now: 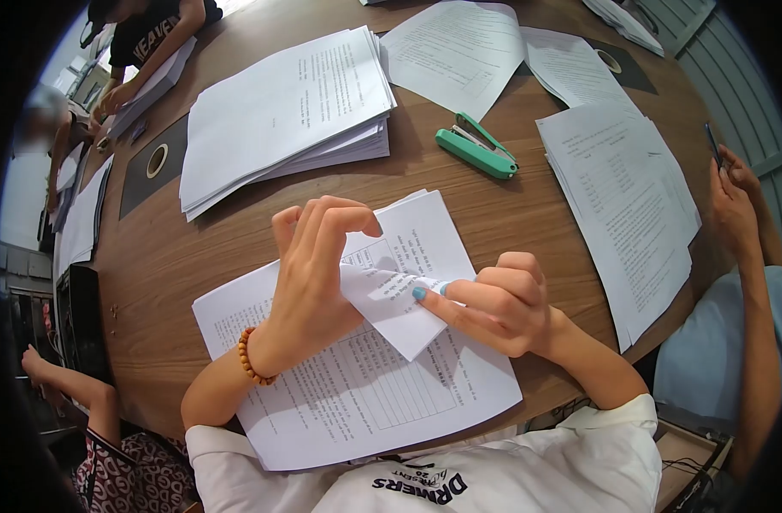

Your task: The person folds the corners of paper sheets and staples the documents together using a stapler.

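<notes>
A printed sheet (401, 318), bent or folded over, stands raised above a stack of printed pages (357, 376) on the table before me. My right hand (502, 303) pinches its right edge between thumb and fingers; blue polish shows on the nails. My left hand (318, 256), with a wooden bead bracelet (251, 357) at the wrist, is lifted at the sheet's left side. Its fingers arch over the pages with a gap beneath them, and the thumb is hidden. Beyond my hands lies a green stapler (477, 147), tilted across the wood.
A thick paper stack (288, 111) lies at the far left, more printed sheets (626, 201) at the right. Round cable holes (157, 161) sit in dark table inserts. On the right, a person's hands (733, 201) hold a phone; other people sit at the left.
</notes>
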`<state>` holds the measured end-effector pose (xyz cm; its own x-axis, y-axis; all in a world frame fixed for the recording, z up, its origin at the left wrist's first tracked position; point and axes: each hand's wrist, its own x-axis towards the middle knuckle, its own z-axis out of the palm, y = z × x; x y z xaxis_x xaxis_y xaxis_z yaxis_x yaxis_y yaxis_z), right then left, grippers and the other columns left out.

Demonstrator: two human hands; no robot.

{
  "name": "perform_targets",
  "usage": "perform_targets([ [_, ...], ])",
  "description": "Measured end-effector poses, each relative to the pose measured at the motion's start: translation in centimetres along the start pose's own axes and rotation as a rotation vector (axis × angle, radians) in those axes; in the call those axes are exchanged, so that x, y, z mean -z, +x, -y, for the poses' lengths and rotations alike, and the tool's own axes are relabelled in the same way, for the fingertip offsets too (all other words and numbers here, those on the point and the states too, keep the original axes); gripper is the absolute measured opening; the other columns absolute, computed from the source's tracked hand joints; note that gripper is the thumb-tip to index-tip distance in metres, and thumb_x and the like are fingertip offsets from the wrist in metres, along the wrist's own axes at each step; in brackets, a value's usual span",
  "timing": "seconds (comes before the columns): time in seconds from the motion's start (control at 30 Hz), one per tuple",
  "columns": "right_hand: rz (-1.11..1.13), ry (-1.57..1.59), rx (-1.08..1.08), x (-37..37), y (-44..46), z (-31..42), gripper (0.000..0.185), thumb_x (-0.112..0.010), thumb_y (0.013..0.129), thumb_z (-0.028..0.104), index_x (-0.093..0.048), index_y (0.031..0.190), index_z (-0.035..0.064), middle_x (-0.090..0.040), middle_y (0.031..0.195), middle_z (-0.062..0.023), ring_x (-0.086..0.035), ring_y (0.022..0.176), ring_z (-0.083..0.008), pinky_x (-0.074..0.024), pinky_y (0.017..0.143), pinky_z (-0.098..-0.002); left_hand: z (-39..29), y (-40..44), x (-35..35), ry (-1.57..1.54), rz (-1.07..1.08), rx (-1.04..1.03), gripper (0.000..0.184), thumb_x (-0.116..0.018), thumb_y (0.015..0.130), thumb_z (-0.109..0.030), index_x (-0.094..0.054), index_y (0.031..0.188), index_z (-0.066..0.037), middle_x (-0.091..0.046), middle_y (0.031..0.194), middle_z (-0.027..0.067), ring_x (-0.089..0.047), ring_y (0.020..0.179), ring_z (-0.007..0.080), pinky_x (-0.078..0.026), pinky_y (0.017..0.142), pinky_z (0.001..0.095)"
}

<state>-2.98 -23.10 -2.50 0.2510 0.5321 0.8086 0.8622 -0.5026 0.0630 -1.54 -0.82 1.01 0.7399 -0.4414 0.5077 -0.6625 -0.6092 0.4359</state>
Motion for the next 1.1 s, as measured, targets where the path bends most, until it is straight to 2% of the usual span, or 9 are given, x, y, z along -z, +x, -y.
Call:
perform_targets([
  [0.13,0.016,-0.012,-0.003,0.0,-0.1,0.2,0.031,-0.076,0.067,0.019,-0.074,0.098,0.0183,-0.051,0.090,0.0088,-0.040,0.082,-0.0116,-0.0343,0.067,-0.0260,0.1,-0.2,0.0,-0.009,0.006,0.014,0.067,-0.088,0.053,-0.023,-0.046,0.105,-0.012,-0.053,0.099,0.0020,-0.050,0.095,0.0178,-0.025,0.085,0.0363],
  [0.23,-0.045,0.034,-0.040,-0.1,-0.1,0.4,0.019,-0.075,0.067,0.013,-0.074,0.086,0.0121,-0.061,0.099,0.0086,-0.049,0.087,-0.0099,-0.0402,0.072,-0.0252,0.1,-0.5,-0.1,-0.004,-0.010,0.034,0.066,-0.088,0.053,-0.024,-0.046,0.103,-0.012,-0.052,0.101,0.0027,-0.049,0.097,0.0179,-0.025,0.086,0.0365],
  [0.43,-0.087,0.031,0.017,-0.1,-0.5,0.0,0.022,-0.072,0.068,0.012,-0.072,0.090,0.0088,-0.060,0.098,0.0086,-0.046,0.082,-0.0094,-0.0372,0.069,-0.0253,0.6,-2.9,0.8,0.214,-0.163,-0.193,0.064,-0.088,0.052,-0.021,-0.044,0.099,-0.020,-0.052,0.108,0.0062,-0.046,0.104,0.0224,-0.024,0.087,0.0409],
  [0.5,-0.010,-0.017,0.128,0.5,-0.3,-0.3,0.036,-0.079,0.065,0.023,-0.074,0.100,0.0189,-0.039,0.086,0.0051,-0.036,0.078,-0.0109,-0.0305,0.065,-0.0262,0.6,-4.1,1.4,0.233,-0.178,-0.184,0.065,-0.087,0.052,-0.020,-0.043,0.100,-0.021,-0.051,0.108,0.0073,-0.047,0.104,0.0235,-0.024,0.087,0.0414],
  [0.6,-0.013,-0.016,0.206,1.1,0.2,-0.2,0.036,-0.080,0.066,0.026,-0.074,0.101,0.0169,-0.039,0.086,0.0047,-0.035,0.077,-0.0102,-0.0292,0.065,-0.0256,0.2,-5.4,2.2,0.258,-0.183,-0.139,0.069,-0.087,0.054,-0.019,-0.039,0.103,-0.023,-0.050,0.108,0.0097,-0.048,0.101,0.0263,-0.024,0.087,0.0422],
  [0.87,-0.032,-0.028,0.445,1.0,0.3,1.1,0.017,-0.074,0.068,0.014,-0.069,0.083,0.0183,-0.049,0.093,0.0166,-0.033,0.068,-0.0050,-0.0287,0.068,-0.0186,0.1,-6.6,2.1,0.335,-0.230,-0.254,0.057,-0.077,0.064,-0.011,-0.040,0.102,-0.028,-0.052,0.105,0.0094,-0.049,0.096,0.0250,-0.024,0.083,0.0421],
  [1.0,-0.041,-0.030,0.454,1.1,0.1,0.9,0.020,-0.074,0.066,0.011,-0.070,0.085,0.0156,-0.056,0.097,0.0131,-0.042,0.072,-0.0040,-0.0351,0.066,-0.0213,0.0,-6.4,2.1,0.324,-0.225,-0.259,0.054,-0.078,0.062,-0.011,-0.042,0.099,-0.026,-0.054,0.108,0.0087,-0.050,0.100,0.0245,-0.024,0.089,0.0427],
  [1.07,0.071,0.294,0.051,1.5,0.7,0.8,0.024,-0.072,0.068,0.004,-0.072,0.091,0.0113,-0.061,0.099,0.0043,-0.054,0.077,-0.0057,-0.0436,0.062,-0.0255,-0.4,-5.6,2.4,0.285,-0.108,-0.162,0.053,-0.078,0.064,-0.009,-0.045,0.104,-0.020,-0.054,0.116,0.0107,-0.051,0.108,0.0247,-0.028,0.095,0.0412],
  [1.1,0.071,0.452,-0.090,1.4,1.4,0.3,0.030,-0.068,0.074,-0.003,-0.068,0.104,0.0036,-0.064,0.095,-0.0064,-0.063,0.081,-0.0122,-0.0510,0.063,-0.0289,-0.5,-5.1,2.4,0.283,-0.108,-0.164,0.053,-0.078,0.064,-0.009,-0.045,0.104,-0.020,-0.054,0.116,0.0107,-0.051,0.108,0.0247,-0.028,0.095,0.0412],
])
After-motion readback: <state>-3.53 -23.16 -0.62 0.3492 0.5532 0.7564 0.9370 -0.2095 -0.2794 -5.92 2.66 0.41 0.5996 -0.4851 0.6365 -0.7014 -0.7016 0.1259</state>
